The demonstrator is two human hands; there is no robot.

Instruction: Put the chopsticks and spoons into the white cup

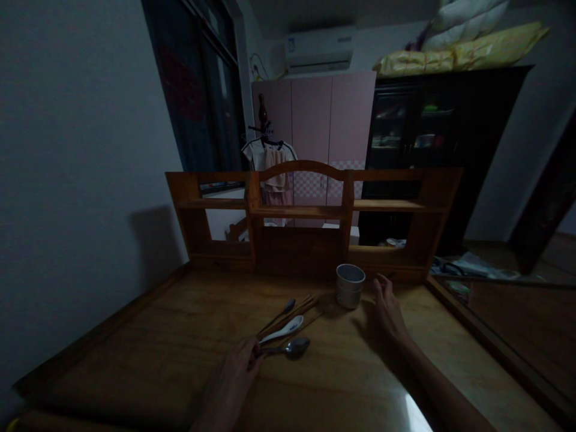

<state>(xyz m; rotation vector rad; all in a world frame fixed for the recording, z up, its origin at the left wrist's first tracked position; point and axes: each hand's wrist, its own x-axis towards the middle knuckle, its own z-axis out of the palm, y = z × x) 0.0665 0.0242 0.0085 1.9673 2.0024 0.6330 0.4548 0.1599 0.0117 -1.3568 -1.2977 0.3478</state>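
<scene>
My left hand [238,369] is closed on the handle end of a metal spoon [297,346], its bowl pointing right, low over the tabletop. Just beyond it lie a white ceramic spoon [292,326], several thin wooden chopsticks [302,306] and a smaller metal spoon [289,306], roughly side by side. A grey metal cup [350,291] stands upright to the right of these utensils. My right hand [389,309] is raised beside the cup, apart from it, fingers stretched forward and loosely bent, with nothing visible in them. The inside bottom of the cup is hidden.
The wooden desk [180,336] has a raised rim along its right side and a wooden shelf unit [301,213] across its back. A wall [81,180] borders the left. Behind stand pink wardrobe doors [310,120], a dark cabinet [414,162] and a rack with hanging clothes [276,165].
</scene>
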